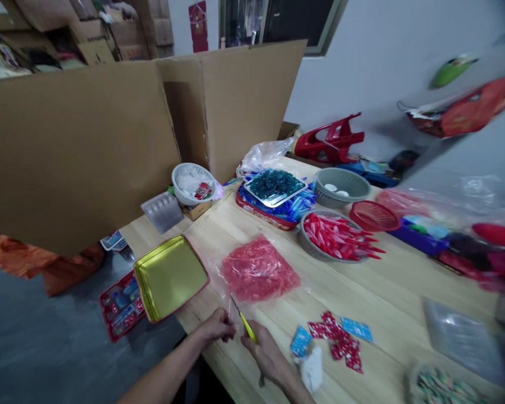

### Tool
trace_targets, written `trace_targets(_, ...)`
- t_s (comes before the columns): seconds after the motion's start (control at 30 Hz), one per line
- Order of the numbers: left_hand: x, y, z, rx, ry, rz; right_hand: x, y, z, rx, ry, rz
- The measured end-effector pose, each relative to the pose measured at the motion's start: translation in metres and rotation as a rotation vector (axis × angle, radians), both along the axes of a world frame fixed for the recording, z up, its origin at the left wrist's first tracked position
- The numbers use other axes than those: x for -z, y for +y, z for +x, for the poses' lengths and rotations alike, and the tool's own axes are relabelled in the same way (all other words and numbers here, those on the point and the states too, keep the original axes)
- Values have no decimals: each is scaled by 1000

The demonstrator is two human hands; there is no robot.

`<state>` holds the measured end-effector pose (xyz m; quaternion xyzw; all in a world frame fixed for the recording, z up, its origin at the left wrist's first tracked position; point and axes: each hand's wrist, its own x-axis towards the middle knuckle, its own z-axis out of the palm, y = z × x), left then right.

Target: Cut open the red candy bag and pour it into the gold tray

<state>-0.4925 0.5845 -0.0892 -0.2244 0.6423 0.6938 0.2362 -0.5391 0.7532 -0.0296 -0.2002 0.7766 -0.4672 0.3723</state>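
A clear plastic bag of pink-red pieces (258, 269) lies flat on the wooden table. My left hand (219, 326) is closed in a pinch at the near edge of that bag, on its clear plastic. My right hand (264, 349) is wrapped round a slim tool with a yellow handle (247, 330) and a thin, dark, pointed tip. The tip reaches the bag's near-left edge, close to my left fingers; whether it touches the plastic I cannot tell. To the left sits a gold-coloured tray (172, 278). Red packets (340, 341) and blue packets (301, 340) lie right of my right hand.
Behind the bag stand a grey bowl of pink-red sticks (303, 238), a tray of dark teal pieces (275, 185) over blue sticks, a grey basket (340, 182) and a white colander (193, 174). A cardboard screen (79, 151) rises beyond the table's far-left side.
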Motion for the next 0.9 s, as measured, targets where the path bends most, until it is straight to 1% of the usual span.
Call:
trace_targets(0.07,9,3,3,-5,-15,-38,-5,-4,-2,2,-18,-22)
trace_targets(0.13,17,6,5,-11,-22,-75,-9,-13,-7,9,-52,-67)
trace_targets(0.2,21,8,6,-17,-20,-106,-11,-26,-13,20,-86,-95)
trace_targets(0.27,23,11,7,-23,-14,-136,-12,-37,-19,38,-133,-55)
trace_targets(0.33,22,13,7,-31,-13,-163,-13,-41,-23,46,-163,10)
trace_targets(0.43,15,15,11,-62,-28,-217,-17,-30,-24,-2,-126,88)
trace_targets(0.5,8,15,14,-130,-28,-293,-20,-16,-22,-48,-124,132)
trace_targets(0.57,0,13,13,-230,-7,-391,-21,-4,-16,-53,-173,171)
trace_targets(0.63,-7,8,5,-311,30,-474,-21,1,-10,-31,-225,201)
trace_targets(0.7,-11,1,-7,-340,68,-532,-19,-1,-4,-13,-243,216)
trace_targets(0.8,-9,-9,-24,-320,108,-587,-20,-11,0,-14,-195,237)
trace_targets(0.9,-1,-14,-25,-308,135,-600,-22,-24,3,-44,-80,301)
